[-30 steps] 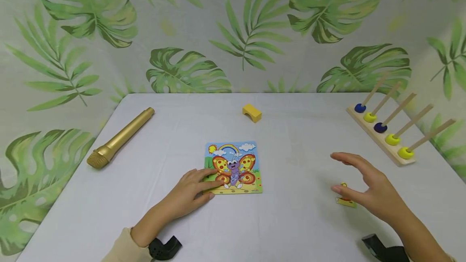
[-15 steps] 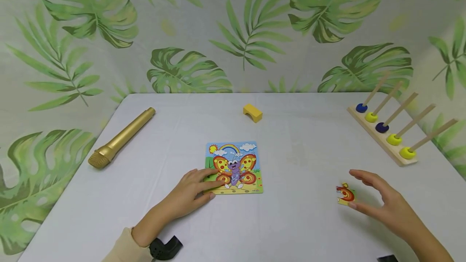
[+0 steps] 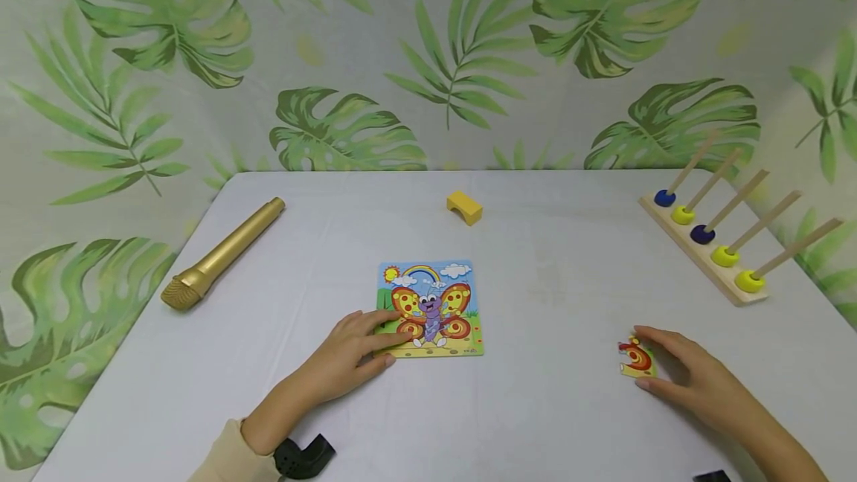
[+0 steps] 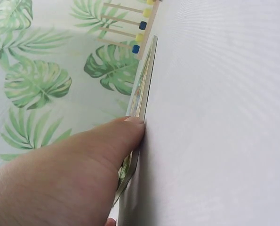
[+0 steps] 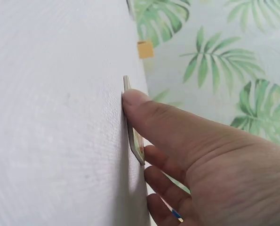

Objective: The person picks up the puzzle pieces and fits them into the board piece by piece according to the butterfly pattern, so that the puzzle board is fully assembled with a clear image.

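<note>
A square jigsaw puzzle [image 3: 435, 281] with a butterfly, sun and rainbow lies flat near the middle of the table. My left hand [image 3: 348, 355] rests on its lower left part, fingers stretched over the picture; in the left wrist view the thumb [image 4: 130, 129] lies against the edge of the puzzle [image 4: 150, 70]. Off to the right is a loose puzzle piece [image 3: 639, 358], printed with a red and yellow swirl. My right hand [image 3: 703, 378] holds it by its edges between thumb and index finger. The right wrist view shows the piece [image 5: 132, 134] close against the tabletop, the other fingers curled beyond it.
A gold microphone [image 3: 224, 253] lies at the left. Behind the puzzle sits a yellow arch block [image 3: 464, 207]. A wooden peg rack [image 3: 703, 251] with blue and yellow beads stands at the right. A leaf-print cloth [image 3: 462, 58] hangs behind the white table [image 3: 535, 407].
My right hand has shifted right from above the loose piece, then come down to its right side, with thumb and index finger closing at its edges. The left hand has stayed put.
</note>
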Motion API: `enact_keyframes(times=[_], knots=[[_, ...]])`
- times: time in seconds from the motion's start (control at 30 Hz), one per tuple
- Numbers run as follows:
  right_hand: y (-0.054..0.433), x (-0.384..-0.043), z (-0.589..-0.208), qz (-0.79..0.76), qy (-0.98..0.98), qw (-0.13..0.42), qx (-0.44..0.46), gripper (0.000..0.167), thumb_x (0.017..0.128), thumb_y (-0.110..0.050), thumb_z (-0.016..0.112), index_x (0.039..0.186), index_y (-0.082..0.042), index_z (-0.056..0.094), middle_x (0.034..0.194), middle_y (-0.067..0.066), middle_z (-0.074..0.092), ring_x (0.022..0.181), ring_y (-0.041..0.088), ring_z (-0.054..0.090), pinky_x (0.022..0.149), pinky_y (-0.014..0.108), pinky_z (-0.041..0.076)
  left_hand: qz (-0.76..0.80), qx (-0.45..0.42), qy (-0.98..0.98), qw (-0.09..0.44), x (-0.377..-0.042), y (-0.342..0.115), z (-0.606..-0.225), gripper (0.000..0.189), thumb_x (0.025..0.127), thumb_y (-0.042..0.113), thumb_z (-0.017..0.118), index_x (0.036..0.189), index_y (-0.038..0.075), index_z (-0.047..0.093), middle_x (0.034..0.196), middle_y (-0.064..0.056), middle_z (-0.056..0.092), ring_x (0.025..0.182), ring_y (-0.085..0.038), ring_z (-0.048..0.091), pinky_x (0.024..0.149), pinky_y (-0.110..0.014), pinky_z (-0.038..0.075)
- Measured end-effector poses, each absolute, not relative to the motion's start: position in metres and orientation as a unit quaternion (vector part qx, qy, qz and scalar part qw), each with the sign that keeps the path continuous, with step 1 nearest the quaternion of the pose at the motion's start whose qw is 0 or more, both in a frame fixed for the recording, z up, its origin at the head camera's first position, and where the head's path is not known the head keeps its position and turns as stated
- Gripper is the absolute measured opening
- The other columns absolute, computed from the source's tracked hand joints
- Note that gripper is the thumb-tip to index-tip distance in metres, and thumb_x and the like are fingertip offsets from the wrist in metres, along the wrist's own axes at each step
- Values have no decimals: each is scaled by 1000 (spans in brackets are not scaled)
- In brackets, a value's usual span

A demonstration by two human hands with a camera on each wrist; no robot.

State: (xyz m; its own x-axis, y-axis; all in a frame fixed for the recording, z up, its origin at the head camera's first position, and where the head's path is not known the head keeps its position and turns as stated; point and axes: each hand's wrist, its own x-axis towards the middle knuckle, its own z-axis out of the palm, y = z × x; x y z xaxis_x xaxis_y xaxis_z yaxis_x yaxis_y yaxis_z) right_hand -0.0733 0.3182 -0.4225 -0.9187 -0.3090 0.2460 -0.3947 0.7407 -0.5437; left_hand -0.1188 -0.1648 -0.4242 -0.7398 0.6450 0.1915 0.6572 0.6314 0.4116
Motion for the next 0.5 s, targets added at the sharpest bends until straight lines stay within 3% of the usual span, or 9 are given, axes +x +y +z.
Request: enact_keyframes(times=[0.23, 0.5], knots=[[314, -76, -423, 299, -929, 75, 204, 60, 68, -13, 78, 122, -3, 53, 108, 9, 55, 104, -13, 34, 85, 0, 20, -230, -358, -905, 12, -119, -165, -424, 38, 88, 29, 57, 126, 28, 55, 137, -1, 38, 127, -19, 29, 102, -46, 17], [312, -77, -421, 254, -942, 96, 199, 58, 62, -16, 81, 113, -1, 58, 98, 5, 57, 91, 5, 47, 76, 6, 28, -230, -356, -905, 12, -119, -165, -424, 38, 88, 30, 57, 126, 28, 54, 137, -1, 38, 127, -20, 29, 103, -46, 17]])
